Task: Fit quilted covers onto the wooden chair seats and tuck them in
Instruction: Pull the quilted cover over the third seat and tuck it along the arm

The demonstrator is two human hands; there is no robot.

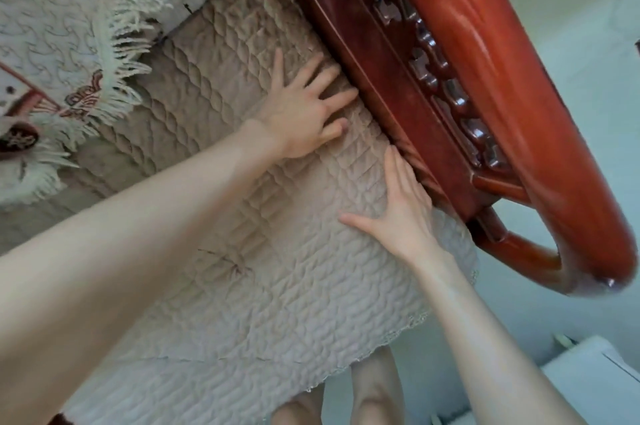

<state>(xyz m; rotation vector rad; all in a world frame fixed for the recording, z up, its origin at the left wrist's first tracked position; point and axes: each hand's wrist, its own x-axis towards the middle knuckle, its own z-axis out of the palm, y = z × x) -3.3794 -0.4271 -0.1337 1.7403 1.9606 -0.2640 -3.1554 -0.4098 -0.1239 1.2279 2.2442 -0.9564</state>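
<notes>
A beige quilted cover (263, 244) lies spread over the seat of a red-brown wooden chair, its lace-trimmed front edge hanging toward me. My left hand (301, 113) presses flat on the cover with fingers spread, fingertips at the seam where the cover meets the carved wooden armrest (485, 85). My right hand (405, 210) lies flat nearer the chair's front, its straight fingers pushing the cover's edge into the gap beside the armrest's lower rail (408, 113). Both forearms are bare.
A cream fringed throw (59, 44) with a red pattern drapes over the seat back at the left. My bare legs (374, 390) stand at the seat's front edge. Pale floor (571, 113) lies beyond the armrest, with a white object (595, 379) at lower right.
</notes>
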